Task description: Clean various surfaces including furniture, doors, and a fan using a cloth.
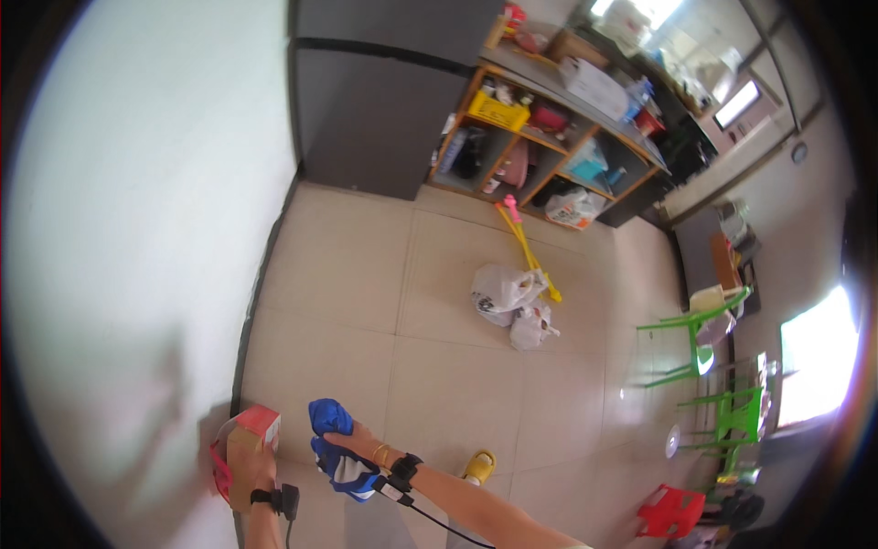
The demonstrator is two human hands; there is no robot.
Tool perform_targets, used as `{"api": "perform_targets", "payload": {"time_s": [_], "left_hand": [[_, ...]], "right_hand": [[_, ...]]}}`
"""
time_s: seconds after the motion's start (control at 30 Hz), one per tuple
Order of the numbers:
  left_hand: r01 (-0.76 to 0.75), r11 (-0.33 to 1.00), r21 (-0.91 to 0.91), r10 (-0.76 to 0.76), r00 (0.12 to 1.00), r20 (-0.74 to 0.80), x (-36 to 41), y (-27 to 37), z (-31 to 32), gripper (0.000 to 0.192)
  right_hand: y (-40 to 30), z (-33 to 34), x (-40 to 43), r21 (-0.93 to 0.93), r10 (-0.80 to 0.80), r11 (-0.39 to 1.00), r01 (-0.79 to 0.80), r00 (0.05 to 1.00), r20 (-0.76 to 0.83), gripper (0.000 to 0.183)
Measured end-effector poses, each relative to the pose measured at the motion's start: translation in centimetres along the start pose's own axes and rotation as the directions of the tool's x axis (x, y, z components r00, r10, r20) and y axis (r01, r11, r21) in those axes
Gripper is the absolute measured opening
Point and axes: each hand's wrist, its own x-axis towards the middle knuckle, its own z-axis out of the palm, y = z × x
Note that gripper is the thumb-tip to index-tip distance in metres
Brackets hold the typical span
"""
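At the lower left, my left hand [262,466] rests against a red and brown cardboard box [241,453] beside the wall; its fingers are partly hidden, so its grip cannot be made out. A pink-red strap [221,473] hangs along the box's left side. My right hand [353,440] is closed around a bundled blue cloth [330,417] with grey and white parts, just right of the box. Both wrists wear black bands with small devices, and a cable runs from the right one.
White plastic bags [504,291] and yellow sticks with a pink end [525,240] lie on the tiled floor. Beyond them stands a cubby shelf [535,141] beside a grey cabinet [377,123]. Green chairs [693,326] and a red plastic stool [671,512] are at the right.
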Motion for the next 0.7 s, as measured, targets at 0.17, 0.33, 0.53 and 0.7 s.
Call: {"api": "perform_targets", "payload": {"time_s": [0.17,0.33,0.53,0.7], "left_hand": [[-0.061,0.893,0.445,0.171,0.963,-0.211,3.3,-2.3,8.0,0.064],[-0.266,0.946,0.184,0.270,0.963,0.003,-3.9,7.5,18.7,0.054],[-0.505,0.857,0.104,0.379,0.753,0.537,-15.9,17.9,32.0,0.040],[-0.458,0.878,-0.136,0.314,0.339,0.887,-37.4,34.9,42.0,0.054]], "right_hand": [[0.1,-8.0,-8.0,0.177,-0.050,0.982,0.059,0.997,-0.052,0.063],[3.9,-18.6,-19.7,0.428,-0.037,0.895,0.126,0.977,-0.210,0.048],[6.2,-29.2,-35.6,0.643,0.058,0.707,0.294,0.882,-0.467,0.052],[6.4,-39.1,-46.6,0.603,0.175,0.470,0.644,0.601,-0.779,0.047]]}}
